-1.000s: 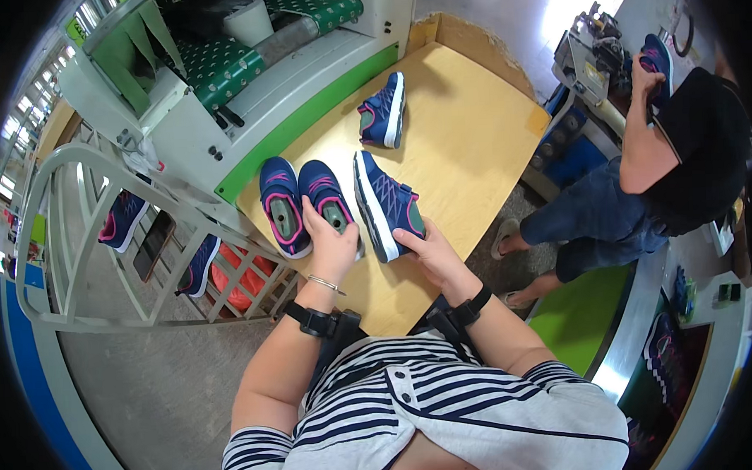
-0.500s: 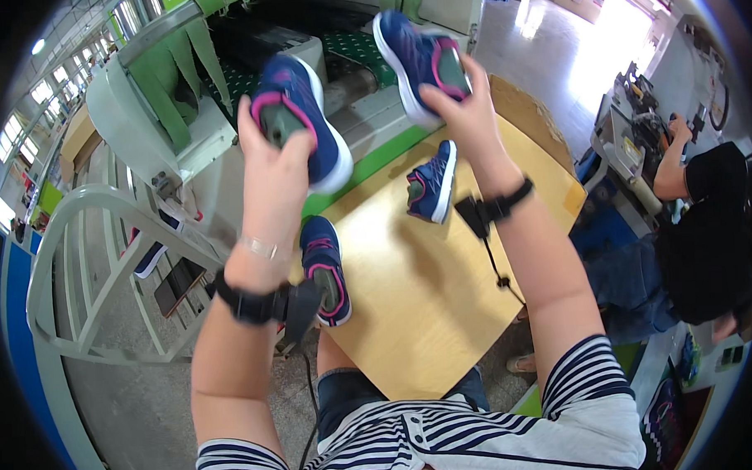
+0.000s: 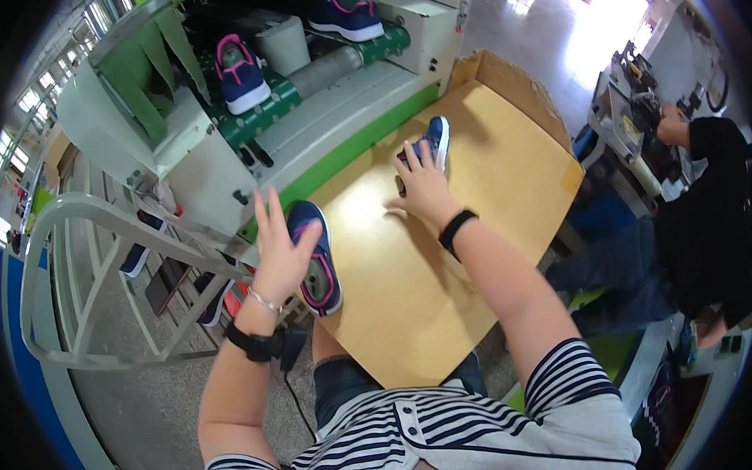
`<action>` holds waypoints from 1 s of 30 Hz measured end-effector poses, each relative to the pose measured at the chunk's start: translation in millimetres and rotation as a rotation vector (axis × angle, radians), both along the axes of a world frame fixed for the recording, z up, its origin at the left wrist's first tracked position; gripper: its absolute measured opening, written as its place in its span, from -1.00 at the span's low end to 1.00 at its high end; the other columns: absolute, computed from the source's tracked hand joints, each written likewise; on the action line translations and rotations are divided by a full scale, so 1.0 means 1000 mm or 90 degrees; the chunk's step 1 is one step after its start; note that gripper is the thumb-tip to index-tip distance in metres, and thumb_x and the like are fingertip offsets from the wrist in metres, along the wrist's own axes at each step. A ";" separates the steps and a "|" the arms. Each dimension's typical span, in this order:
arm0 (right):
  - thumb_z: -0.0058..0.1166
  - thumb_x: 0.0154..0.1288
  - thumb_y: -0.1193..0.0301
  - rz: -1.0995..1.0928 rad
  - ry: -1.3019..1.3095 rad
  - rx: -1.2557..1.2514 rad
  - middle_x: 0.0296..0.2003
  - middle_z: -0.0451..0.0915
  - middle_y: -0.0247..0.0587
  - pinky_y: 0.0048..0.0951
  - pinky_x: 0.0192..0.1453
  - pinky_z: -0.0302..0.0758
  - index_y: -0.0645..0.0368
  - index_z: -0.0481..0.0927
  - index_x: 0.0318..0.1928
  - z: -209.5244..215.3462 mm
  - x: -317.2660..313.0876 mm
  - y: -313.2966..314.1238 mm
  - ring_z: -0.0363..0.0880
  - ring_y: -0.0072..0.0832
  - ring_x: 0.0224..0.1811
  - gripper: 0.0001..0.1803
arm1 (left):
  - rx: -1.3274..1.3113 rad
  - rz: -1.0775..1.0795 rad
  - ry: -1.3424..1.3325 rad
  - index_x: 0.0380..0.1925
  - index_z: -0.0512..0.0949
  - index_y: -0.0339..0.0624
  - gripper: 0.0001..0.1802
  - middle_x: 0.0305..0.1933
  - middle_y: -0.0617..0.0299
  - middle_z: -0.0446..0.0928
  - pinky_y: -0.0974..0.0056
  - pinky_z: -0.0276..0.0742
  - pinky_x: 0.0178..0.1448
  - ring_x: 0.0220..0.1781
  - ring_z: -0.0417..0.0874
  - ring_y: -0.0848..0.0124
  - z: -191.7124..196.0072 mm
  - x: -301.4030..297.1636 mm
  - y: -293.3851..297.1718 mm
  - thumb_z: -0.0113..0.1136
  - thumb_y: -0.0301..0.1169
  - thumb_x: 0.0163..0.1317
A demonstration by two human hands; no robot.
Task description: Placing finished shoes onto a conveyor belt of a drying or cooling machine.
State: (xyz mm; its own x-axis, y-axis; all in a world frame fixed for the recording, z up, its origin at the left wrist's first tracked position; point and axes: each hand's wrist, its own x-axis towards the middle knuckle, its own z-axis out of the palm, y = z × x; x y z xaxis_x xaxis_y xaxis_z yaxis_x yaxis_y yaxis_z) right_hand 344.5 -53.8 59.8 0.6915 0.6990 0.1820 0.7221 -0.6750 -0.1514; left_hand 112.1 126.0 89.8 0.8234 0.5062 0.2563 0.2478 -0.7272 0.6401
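Note:
My left hand (image 3: 284,253) is open, its fingers stretched out beside and partly over a navy shoe with pink trim (image 3: 330,286) at the board's left edge. My right hand (image 3: 424,188) is also open, fingers spread over the heel end of a second navy shoe (image 3: 440,137); whether it touches is hard to tell. Both shoes are on a light wooden board (image 3: 404,317). Beyond it, two more navy-and-pink shoes, one at the left (image 3: 245,80) and one at the right (image 3: 345,19), stand on green conveyor belts (image 3: 260,121) of a machine.
The machine's pale housing with a green edge strip (image 3: 373,146) borders the board. A curved metal rack (image 3: 68,204) with shoes and a dark flat panel (image 3: 169,284) stands left. Torn cardboard (image 3: 520,89) lines the far right; a person in black (image 3: 711,215) works at the right.
The two shoes I held are now on the machine's belts, out of my hands. Both hands have come back nearer, to the shoes on the board, with fingers opened.

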 end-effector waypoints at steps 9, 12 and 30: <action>0.30 0.12 0.31 -0.224 0.204 0.568 0.03 0.60 0.17 -0.16 0.24 0.50 0.10 0.35 0.31 -0.049 -0.023 -0.117 0.59 0.04 0.12 -0.27 | -0.397 0.048 -0.175 0.51 -0.06 -0.26 0.06 0.44 -0.16 0.18 0.13 0.18 0.52 0.46 0.26 0.08 -0.088 -0.027 -0.061 0.33 -0.43 0.06; 0.30 0.13 0.32 -0.173 0.240 0.489 0.11 0.54 0.17 -0.16 0.27 0.48 0.15 0.32 0.33 -0.046 -0.082 -0.144 0.54 0.04 0.19 -0.26 | -0.322 0.046 -0.181 0.52 -0.08 -0.23 0.10 0.39 -0.12 0.21 0.16 0.27 0.43 0.36 0.32 0.10 -0.095 -0.026 -0.079 0.33 -0.49 -0.01; 0.33 0.20 0.38 -0.041 0.276 0.457 0.26 0.36 0.24 -0.11 0.39 0.34 0.28 0.21 0.36 -0.047 -0.201 -0.155 0.37 0.12 0.31 -0.21 | -0.134 -0.049 -0.217 0.50 -0.03 -0.32 0.05 0.51 -0.18 0.05 0.04 0.03 0.61 0.56 0.08 -0.05 -0.074 -0.043 -0.145 0.32 -0.47 0.02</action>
